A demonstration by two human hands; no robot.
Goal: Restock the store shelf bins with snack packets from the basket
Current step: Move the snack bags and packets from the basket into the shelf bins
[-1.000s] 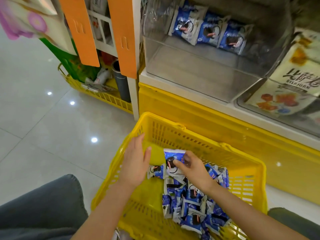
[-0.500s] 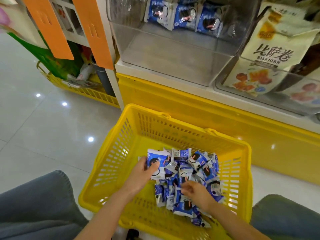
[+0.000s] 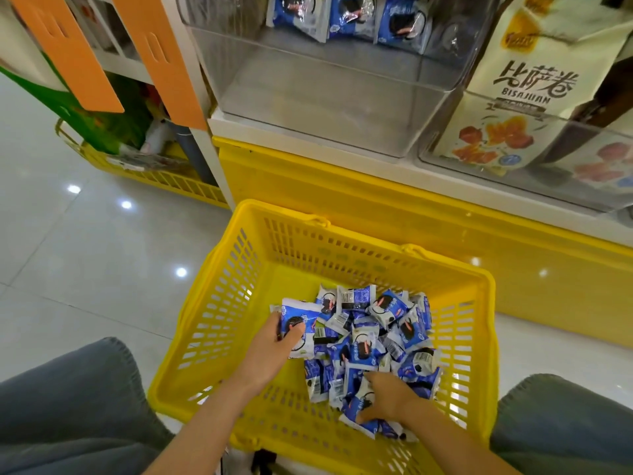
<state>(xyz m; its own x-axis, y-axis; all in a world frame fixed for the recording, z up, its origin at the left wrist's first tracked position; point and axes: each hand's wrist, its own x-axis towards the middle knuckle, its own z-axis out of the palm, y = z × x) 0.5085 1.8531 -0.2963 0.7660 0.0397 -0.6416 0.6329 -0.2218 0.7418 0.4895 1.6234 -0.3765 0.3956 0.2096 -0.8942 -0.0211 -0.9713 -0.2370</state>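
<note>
A yellow plastic basket (image 3: 236, 303) stands on the floor in front of the shelf. Inside lies a heap of several blue-and-white snack packets (image 3: 376, 337). My left hand (image 3: 274, 347) grips one packet (image 3: 301, 320) at the heap's left side, thumb on its face. My right hand (image 3: 387, 397) is down in the near part of the heap, fingers curled around a packet (image 3: 359, 411) there. Above, a clear shelf bin (image 3: 325, 108) holds three of the same packets (image 3: 349, 15) at its back.
A second clear bin (image 3: 534, 173) to the right holds cream bags marked BISAJUAN (image 3: 524, 87). The yellow shelf base (image 3: 394, 214) runs behind the basket. Another yellow basket (image 3: 164, 180) with goods sits at the left. My knees (image 3: 68, 406) flank the basket.
Both hands dropped deeper into the basket. My left hand closed on a packet at the heap's left, and my right hand moved toward me into the near packets. The view tilted down.
</note>
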